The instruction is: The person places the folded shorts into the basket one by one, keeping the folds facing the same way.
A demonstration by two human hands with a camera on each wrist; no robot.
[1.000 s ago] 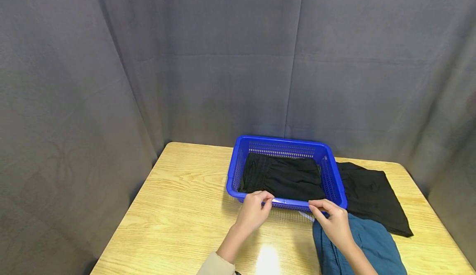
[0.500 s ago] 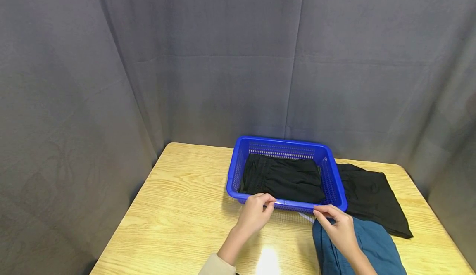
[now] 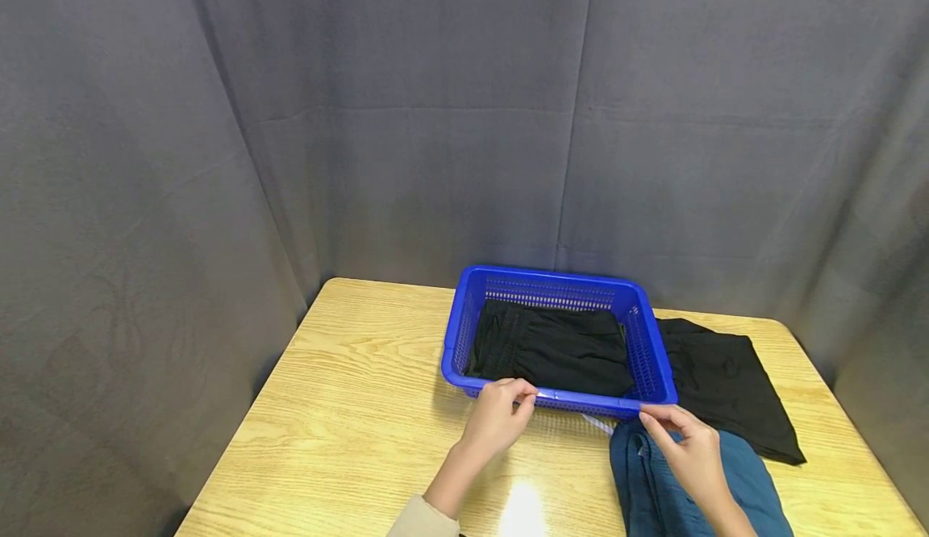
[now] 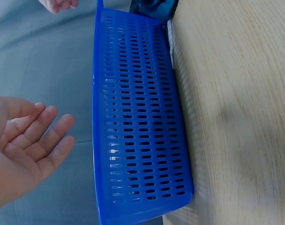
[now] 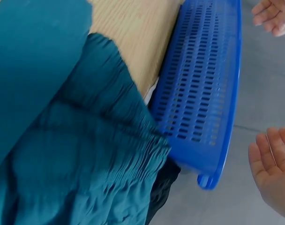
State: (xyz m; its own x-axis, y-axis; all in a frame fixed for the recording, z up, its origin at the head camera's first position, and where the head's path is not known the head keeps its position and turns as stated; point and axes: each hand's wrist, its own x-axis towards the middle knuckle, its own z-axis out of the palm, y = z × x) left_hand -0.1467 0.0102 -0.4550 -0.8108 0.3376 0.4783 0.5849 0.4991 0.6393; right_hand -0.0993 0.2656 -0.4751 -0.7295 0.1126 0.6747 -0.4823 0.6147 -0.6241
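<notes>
A blue plastic basket (image 3: 544, 273) holds a folded black garment (image 3: 562, 350). My left hand (image 3: 497, 416) hovers at the middle of its front rim, fingers loosely bent; the left wrist view shows a gap between those fingers and the basket wall (image 4: 98, 117). Toward the front right corner is my right hand (image 3: 685, 444), thumb and fingers apart with nothing between them. Below it lies a teal garment (image 3: 755, 484), whose gathered elastic band (image 5: 133, 154) shows in the right wrist view beside the basket.
Another black garment (image 3: 726, 380) lies flat on the table right of the basket, partly under the teal one. A pale strip (image 3: 597, 423) shows by the basket's front. Grey curtains (image 3: 450, 118) hang behind the wooden table (image 3: 341, 408).
My right hand has slid rightward and slightly nearer, from the front rim toward the basket's corner and over the teal garment. The left hand and the basket have barely moved.
</notes>
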